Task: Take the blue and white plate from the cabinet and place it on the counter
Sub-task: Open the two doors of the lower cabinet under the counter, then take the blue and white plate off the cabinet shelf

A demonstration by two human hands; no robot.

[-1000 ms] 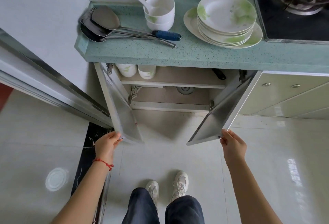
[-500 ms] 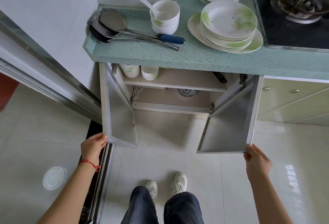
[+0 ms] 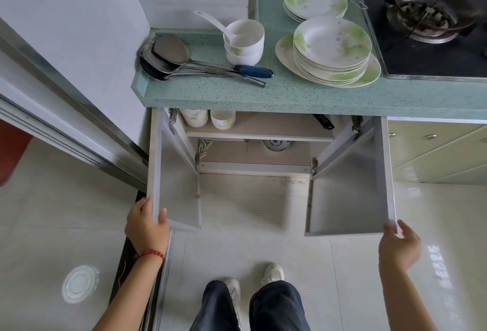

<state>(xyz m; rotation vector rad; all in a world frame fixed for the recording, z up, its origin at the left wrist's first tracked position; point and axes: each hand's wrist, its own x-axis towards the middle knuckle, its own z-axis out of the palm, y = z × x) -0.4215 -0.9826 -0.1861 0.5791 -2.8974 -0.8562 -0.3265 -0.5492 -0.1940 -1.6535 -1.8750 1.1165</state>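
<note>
The blue and white plate (image 3: 276, 144) lies on the lower cabinet level, mostly hidden under the shelf (image 3: 258, 134). Both cabinet doors stand wide open. My left hand (image 3: 147, 224) grips the bottom corner of the left door (image 3: 176, 193). My right hand (image 3: 399, 245) has its fingers spread at the bottom corner of the right door (image 3: 347, 196), touching its edge. The teal speckled counter (image 3: 263, 93) runs above the cabinet.
On the counter lie metal ladles (image 3: 168, 59), stacked white bowls with a spoon (image 3: 243, 41) and two stacks of green-patterned plates (image 3: 332, 49). A stove with a wok (image 3: 434, 14) sits at right. Cups (image 3: 208, 117) stand on the upper shelf. A wall is at left.
Both doors have swung further outward to fully open. My hands moved apart with them, and the plate on the lower level has come into view.
</note>
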